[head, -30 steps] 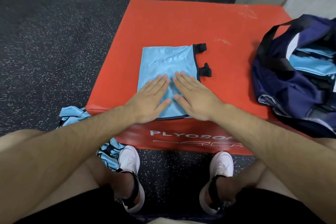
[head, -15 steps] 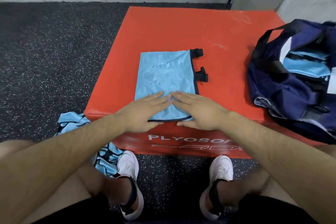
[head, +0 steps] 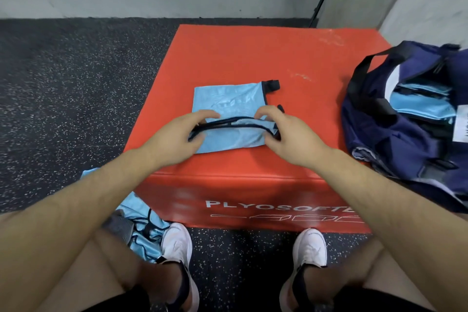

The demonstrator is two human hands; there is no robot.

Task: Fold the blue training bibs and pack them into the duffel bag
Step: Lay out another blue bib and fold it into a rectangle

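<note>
Now | our left grip (head: 177, 134) and right grip (head: 286, 132) each pinch the dark-trimmed near hem of the blue bib (head: 228, 101), raised over its far half | bib lies mid red plyo box (head: 253, 53) | duffel bag (head: 405, 139) open at right, folded bibs (head: 420, 106) inside | loose bibs (head: 141, 230) on floor (head: 76, 83) by left shoe (head: 177, 243)

Pinching the black-trimmed near hem of the light-blue training bib (head: 228, 99) at either end with left hand (head: 174, 137) and right hand (head: 288, 132), lifted just above the red plyo box (head: 228, 53). At right on the box, open navy duffel bag (head: 379, 139) with folded bibs (head: 425, 106) inside. On the speckled floor (head: 76, 83) beside the left shoe (head: 177, 243), loose bibs (head: 144, 223).
</note>
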